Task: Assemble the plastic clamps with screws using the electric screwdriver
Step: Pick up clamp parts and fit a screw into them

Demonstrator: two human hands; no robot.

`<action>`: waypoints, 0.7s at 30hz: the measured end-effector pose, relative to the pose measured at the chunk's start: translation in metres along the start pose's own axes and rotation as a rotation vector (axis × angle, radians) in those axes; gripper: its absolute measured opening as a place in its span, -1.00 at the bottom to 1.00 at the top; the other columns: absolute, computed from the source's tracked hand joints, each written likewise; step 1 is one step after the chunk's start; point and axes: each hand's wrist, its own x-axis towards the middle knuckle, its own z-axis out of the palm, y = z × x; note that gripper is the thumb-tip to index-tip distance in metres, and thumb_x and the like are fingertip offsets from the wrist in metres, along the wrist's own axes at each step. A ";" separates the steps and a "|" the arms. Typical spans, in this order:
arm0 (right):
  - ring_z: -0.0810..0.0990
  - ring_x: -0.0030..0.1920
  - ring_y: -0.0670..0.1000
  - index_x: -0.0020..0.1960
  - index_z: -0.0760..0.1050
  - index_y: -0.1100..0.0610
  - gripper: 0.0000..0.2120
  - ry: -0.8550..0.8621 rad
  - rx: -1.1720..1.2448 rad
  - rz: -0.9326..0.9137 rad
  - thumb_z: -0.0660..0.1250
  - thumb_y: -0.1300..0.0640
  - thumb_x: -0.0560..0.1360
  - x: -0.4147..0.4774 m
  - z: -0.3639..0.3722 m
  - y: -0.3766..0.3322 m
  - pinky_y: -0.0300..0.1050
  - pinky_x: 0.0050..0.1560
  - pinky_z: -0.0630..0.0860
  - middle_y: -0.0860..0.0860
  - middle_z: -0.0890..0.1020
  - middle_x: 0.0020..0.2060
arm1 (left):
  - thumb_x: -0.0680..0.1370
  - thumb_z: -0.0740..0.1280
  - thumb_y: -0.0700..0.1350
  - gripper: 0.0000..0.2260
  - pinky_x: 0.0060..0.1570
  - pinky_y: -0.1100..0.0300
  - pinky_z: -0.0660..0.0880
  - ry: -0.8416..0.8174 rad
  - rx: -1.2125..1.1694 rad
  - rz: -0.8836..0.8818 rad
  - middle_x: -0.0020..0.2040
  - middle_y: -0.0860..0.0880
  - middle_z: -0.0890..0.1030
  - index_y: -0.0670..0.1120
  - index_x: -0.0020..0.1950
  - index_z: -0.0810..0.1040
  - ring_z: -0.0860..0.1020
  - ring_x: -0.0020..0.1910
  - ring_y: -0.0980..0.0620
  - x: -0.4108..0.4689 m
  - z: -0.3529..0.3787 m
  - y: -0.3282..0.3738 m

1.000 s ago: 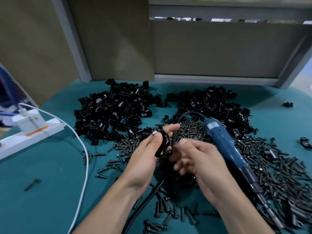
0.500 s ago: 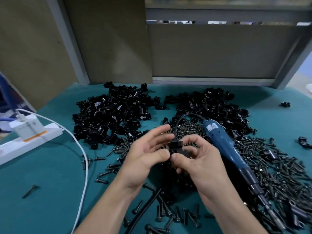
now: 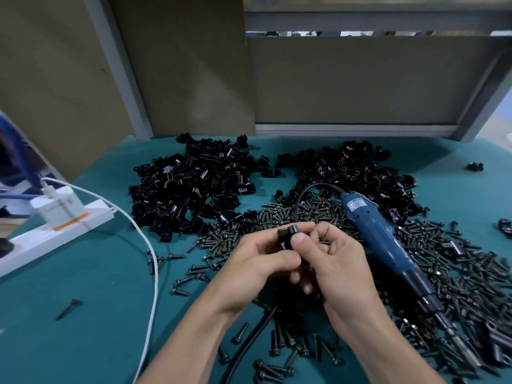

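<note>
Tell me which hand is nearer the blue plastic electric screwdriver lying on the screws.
Right. The right hand is just beside the blue electric screwdriver; the left hand is beyond the right one.

table [image 3: 83, 328]: is showing plain blue-green.
clamp piles [image 3: 194, 187]: are shining black, upper middle.
held clamp [image 3: 286, 236]: is looking black too.
screws [image 3: 457, 273]: are looking dark grey, right side.
screwdriver [image 3: 371, 228]: is showing blue, with a white label.
power strip [image 3: 33, 245]: is showing white with an orange stripe.

A black clamp [image 3: 287, 236], apparently two halves, is held mid-frame; clamp heaps [image 3: 194, 187] upper centre; blue screwdriver [image 3: 374, 231] lies diagonally on scattered screws [image 3: 457, 275].
</note>
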 end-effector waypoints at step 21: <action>0.66 -0.27 -0.02 0.04 0.69 -0.02 -0.82 0.044 -0.746 -0.146 0.30 0.12 0.66 0.068 0.038 0.010 -0.16 -0.25 0.56 -0.07 0.73 -0.22 | 0.46 0.29 -0.36 -0.72 -0.33 0.26 0.51 0.887 -0.096 0.102 -0.25 -0.08 0.68 -0.04 -0.33 0.62 0.62 -0.27 0.06 0.004 -0.041 -0.001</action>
